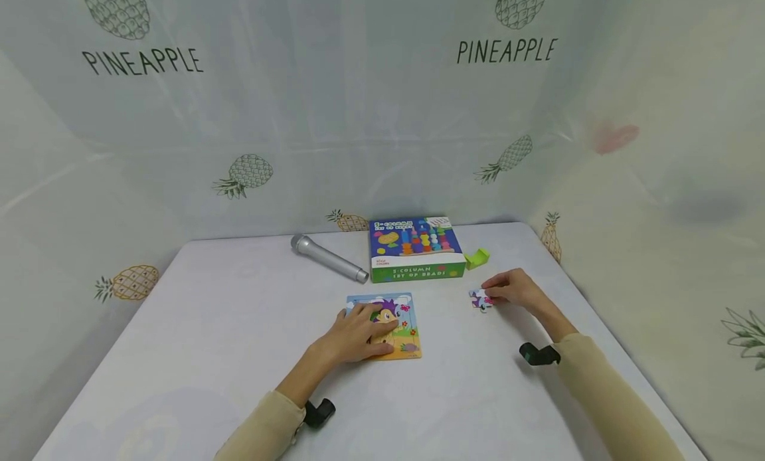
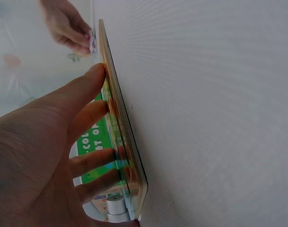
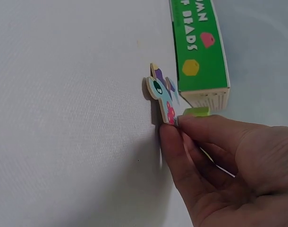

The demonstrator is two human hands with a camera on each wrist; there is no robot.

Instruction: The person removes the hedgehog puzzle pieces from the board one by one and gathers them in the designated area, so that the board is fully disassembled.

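Observation:
A flat picture puzzle point(image 1: 408, 328) with a purple-haired cartoon animal lies on the white table. My left hand point(image 1: 356, 331) rests over its left part with fingers spread and covers some of the picture. From the left wrist view, the fingertips touch the puzzle's face point(image 2: 116, 123) and its thin edge shows. Off to the right, my right hand point(image 1: 515, 290) pinches a puzzle piece point(image 1: 480, 300) between thumb and finger. That puzzle piece point(image 3: 163, 97), with an eye and pink marks, is held by one end, tilted close to the tabletop, in the right wrist view.
Behind the puzzle stands a box of beads point(image 1: 416, 250), with a small lime-green block point(image 1: 477, 258) at its right side. A grey toy microphone point(image 1: 330, 257) lies to the left of the box. Pineapple-print cloth point(image 1: 358, 115) hangs behind the table point(image 1: 239, 315).

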